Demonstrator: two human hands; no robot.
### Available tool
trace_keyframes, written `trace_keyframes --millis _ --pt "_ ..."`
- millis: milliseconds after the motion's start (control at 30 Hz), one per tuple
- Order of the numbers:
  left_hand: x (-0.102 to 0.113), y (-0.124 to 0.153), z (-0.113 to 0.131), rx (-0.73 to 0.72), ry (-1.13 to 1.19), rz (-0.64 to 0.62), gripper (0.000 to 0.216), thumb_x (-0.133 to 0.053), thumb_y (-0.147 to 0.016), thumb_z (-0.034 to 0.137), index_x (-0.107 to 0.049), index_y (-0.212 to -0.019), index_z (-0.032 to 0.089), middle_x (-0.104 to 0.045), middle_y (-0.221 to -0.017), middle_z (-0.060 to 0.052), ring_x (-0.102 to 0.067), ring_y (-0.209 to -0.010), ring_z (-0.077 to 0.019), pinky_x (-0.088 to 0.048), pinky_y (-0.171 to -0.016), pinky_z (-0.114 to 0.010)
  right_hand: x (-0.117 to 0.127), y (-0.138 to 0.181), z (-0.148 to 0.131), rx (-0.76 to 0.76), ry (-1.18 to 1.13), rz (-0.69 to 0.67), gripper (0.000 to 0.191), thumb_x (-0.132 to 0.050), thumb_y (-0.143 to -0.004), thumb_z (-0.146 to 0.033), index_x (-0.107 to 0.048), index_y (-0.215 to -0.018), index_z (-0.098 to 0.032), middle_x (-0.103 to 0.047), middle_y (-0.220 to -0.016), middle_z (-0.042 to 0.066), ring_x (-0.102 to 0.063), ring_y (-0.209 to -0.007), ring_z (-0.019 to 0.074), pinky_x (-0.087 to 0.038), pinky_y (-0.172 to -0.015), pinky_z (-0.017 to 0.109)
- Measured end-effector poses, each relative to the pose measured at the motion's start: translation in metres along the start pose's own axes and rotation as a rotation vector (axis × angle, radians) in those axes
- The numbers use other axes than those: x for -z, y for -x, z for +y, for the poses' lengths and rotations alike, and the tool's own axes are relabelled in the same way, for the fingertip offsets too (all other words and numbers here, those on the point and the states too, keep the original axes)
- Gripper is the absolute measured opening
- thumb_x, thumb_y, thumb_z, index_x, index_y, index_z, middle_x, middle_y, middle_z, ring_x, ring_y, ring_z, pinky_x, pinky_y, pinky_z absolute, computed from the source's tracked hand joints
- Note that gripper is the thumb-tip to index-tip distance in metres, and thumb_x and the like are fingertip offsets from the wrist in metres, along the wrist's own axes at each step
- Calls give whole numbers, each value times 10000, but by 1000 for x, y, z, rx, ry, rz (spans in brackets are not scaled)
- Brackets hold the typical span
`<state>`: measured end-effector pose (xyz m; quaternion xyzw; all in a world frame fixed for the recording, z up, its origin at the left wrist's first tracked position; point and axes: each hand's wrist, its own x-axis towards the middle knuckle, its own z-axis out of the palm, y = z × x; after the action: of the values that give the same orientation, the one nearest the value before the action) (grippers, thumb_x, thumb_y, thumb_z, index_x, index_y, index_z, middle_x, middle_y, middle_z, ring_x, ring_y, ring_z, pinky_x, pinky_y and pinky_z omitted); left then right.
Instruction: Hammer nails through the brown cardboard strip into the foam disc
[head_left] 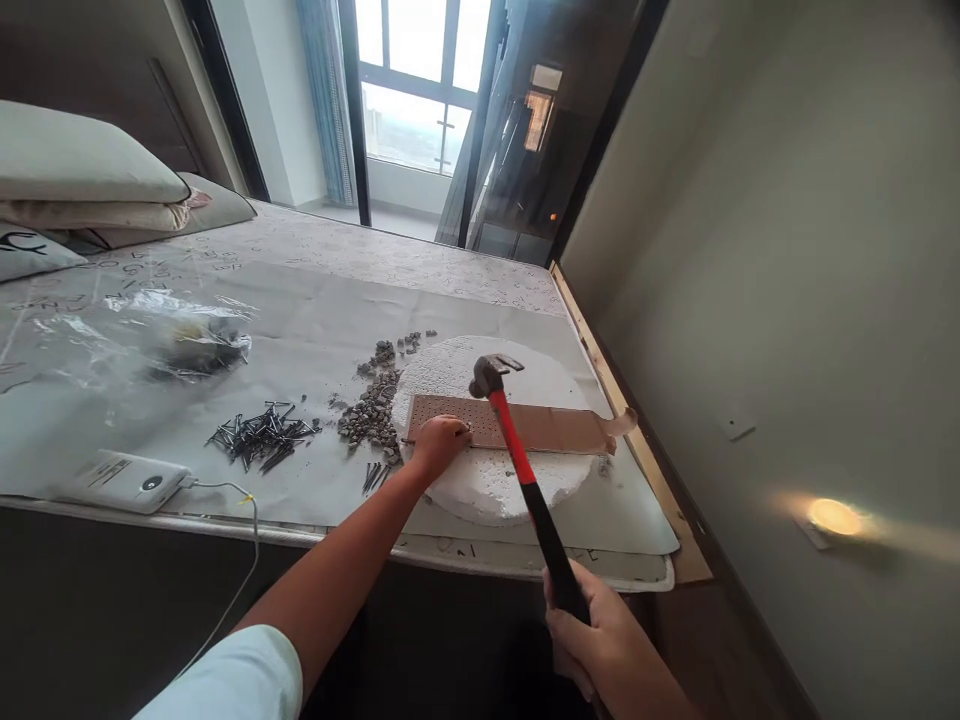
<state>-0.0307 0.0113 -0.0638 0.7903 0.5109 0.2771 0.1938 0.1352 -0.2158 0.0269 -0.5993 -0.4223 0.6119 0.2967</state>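
My right hand [596, 635] is wrapped around the black grip of a claw hammer [517, 450] with a red-and-black handle. The hammer's head is raised over a strip of brown cardboard [559, 428], its left part dotted with rows of small holes. My left hand [441, 445] rests on that holed part, fingertips pinched on what looks like a nail, mostly hidden. Beneath the cardboard lies a thick round white foam slab [495, 490]. Grey stone chips [375, 405] are scattered along the slab's left side. A few nails [375, 477] lie just below them.
Further left is a pile of dark nails [262, 435]. A clear plastic bag [199, 345] with dark contents sits behind it. A white power bank [124, 482] with a cable lies at the front edge of the bed. Pillows [82, 160] are stacked at the far left; a wall rises on the right.
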Motion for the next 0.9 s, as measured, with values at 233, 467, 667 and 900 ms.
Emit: trace_keyframes --millis 233,467,667,900 --pt "-2 -1 -3 9 -54 24 202 -555 -763 248 -727 -666 203 -694 -751 -52 -604 -712 -171 -414 -644 -252 -2 -8 7 -38 11 -28 110 -459 -694 -253 -364 -743 -225 -259 -376 -138 -229 -292 60 -199 -313 189" --pt "-2 0 -3 -4 -37 9 199 -561 -765 237 -725 -657 203 -690 -744 -50 -608 -714 -170 -413 -654 -252 -2 -9 12 -29 -17 -20 130 -454 -680 -268 -356 -754 -225 -258 -393 -141 -215 -301 51 -192 -314 183" --pt "-1 1 -2 -7 -92 4 185 -570 -747 215 -719 -638 203 -672 -720 -52 -599 -711 -172 -411 -644 -250 -3 -5 7 -23 30 2 147 -462 -679 -281 -359 -762 -216 -281 -399 -133 -250 -312 49 -221 -334 182" --pt "5 2 -4 -24 42 34 200 -523 -704 185 -717 -660 172 -667 -715 -59 -586 -666 -155 -417 -615 -245 -2 -12 15 -57 -20 -59 112 -430 -663 -233 -359 -749 -220 -277 -355 -140 -231 -293 54 -214 -318 182"
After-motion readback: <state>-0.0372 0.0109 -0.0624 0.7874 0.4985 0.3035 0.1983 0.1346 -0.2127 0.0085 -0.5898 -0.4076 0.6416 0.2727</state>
